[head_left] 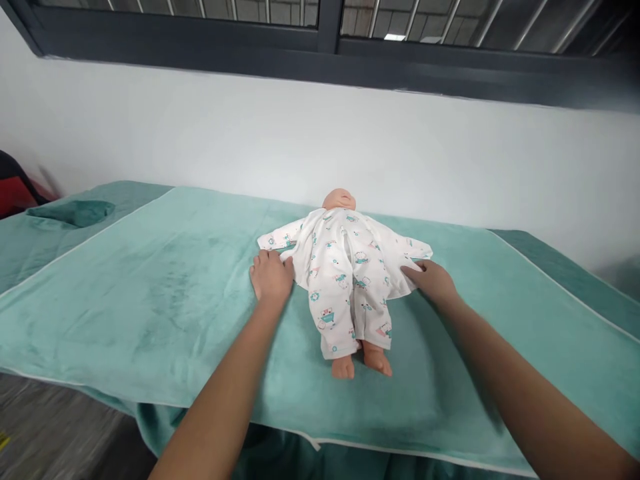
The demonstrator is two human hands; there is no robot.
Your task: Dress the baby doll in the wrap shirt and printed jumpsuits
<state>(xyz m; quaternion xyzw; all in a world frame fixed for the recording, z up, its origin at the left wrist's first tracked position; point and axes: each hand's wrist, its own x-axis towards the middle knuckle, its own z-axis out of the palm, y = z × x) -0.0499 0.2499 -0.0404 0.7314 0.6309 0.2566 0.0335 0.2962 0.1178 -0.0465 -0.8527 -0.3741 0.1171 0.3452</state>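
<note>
A baby doll (340, 199) lies on its back on a green bed cover, head toward the wall and bare feet toward me. White printed trousers (336, 293) cover its legs, and a matching white baby shirt (395, 257) is spread out on both sides, its sleeves reaching outward. My left hand (271, 275) is at the shirt's left edge below the sleeve, thumb and fingers closed at the cloth; the exact grip is partly hidden. On the other side, my right hand (434, 281) pinches the shirt's lower right edge, pulling it out from the doll's body.
The green cover (165, 293) drapes over the bed's front edge. A face opening (75, 212) is at the far left, near a red and black object (17, 190). Behind the bed stands a white wall (225, 133) under a dark-framed barred window (327, 40).
</note>
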